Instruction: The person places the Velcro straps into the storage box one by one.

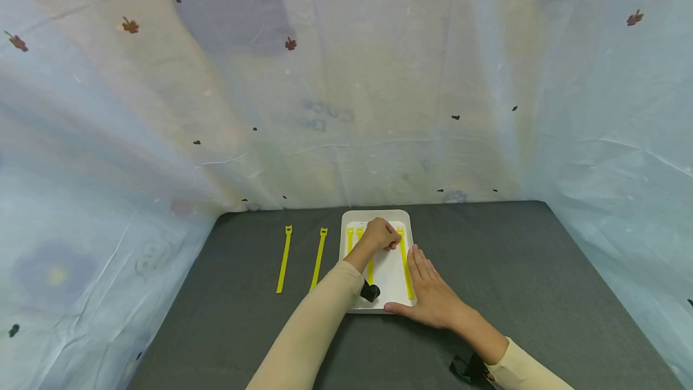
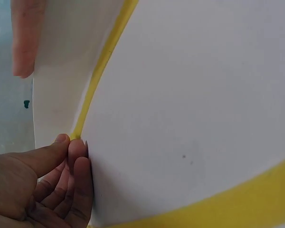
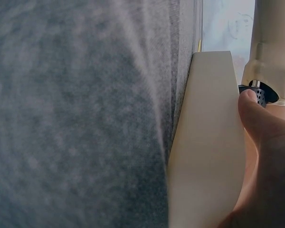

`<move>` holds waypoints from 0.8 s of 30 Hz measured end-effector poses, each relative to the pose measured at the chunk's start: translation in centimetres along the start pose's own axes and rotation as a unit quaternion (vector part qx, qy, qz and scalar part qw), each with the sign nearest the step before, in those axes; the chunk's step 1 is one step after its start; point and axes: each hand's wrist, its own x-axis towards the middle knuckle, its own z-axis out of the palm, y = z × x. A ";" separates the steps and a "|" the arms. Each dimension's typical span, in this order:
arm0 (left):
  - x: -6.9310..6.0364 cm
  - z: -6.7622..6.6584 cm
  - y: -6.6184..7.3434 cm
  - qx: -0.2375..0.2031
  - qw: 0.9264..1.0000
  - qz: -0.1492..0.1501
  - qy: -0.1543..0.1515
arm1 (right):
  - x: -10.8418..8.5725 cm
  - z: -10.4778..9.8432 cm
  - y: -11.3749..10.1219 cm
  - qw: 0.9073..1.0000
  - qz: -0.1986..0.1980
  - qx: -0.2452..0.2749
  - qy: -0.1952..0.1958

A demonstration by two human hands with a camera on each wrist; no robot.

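A shallow white tray (image 1: 376,216) holds several yellow hook-and-loop cable straps with slotted heads. My left hand (image 1: 382,235) reaches over it and pinches, between thumb and forefinger, the head end of the rightmost strap (image 1: 406,269). That strap (image 2: 100,67) runs along the tray's side wall in the left wrist view. Open and straight-fingered, my right hand (image 1: 433,295) rests along the tray's right edge, its thumb at the front corner. Two straps (image 1: 350,236) lie at the tray's left, partly hidden by my left arm.
On the dark grey tabletop (image 1: 503,269), left of the tray, lie two more yellow straps, the outer strap (image 1: 284,260) and the inner strap (image 1: 320,251), whose lower end meets my sleeve. A patterned sheet (image 1: 368,89) hangs behind and around the table. Black wrist cameras (image 1: 370,290) sit on both wrists.
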 end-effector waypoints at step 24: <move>-0.6 -3.0 -1.7 -0.016 0.997 0.050 -0.050 | -0.1 -0.1 -0.3 1.000 0.006 0.005 0.006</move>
